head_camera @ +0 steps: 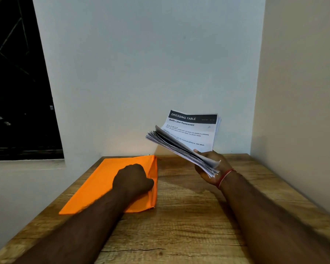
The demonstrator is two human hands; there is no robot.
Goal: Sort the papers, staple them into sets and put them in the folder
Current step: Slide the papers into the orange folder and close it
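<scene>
Desk [189, 225], wood-grain top in brown and tan, with a thin dark crack running across the near part. It sits in a corner, its far edge against the back wall [141, 73] and its right edge against the side wall [303, 92]. The back wall is pale grey-blue and bare. The side wall is cream. Dark window [13, 73] at the left, only faint lines showing in the black. A warm patch of light falls on the back wall just above the desk's far edge.

Folder [103, 183], bright orange, lies flat on the left half of the desk, angled so that its near corner points left. Its right edge stands raised a little.

Left hand [132, 180] rests on the folder, knuckles up, fingers curled and gripping that raised right edge.

Right hand [211, 166] is held above the right half of the desk, clear of the top, and grasps the papers [191, 130] by their near end. The stack is thick and fans out to the left. The top sheet is bent upright toward the back wall and shows a black header, "DRESSING TABLE", with "Bottle Label Replacement" beneath. Smaller print is too fine to read fully. Red thread [226, 177] circles the right wrist.

Papers and folder are apart, with bare wood between them.
</scene>
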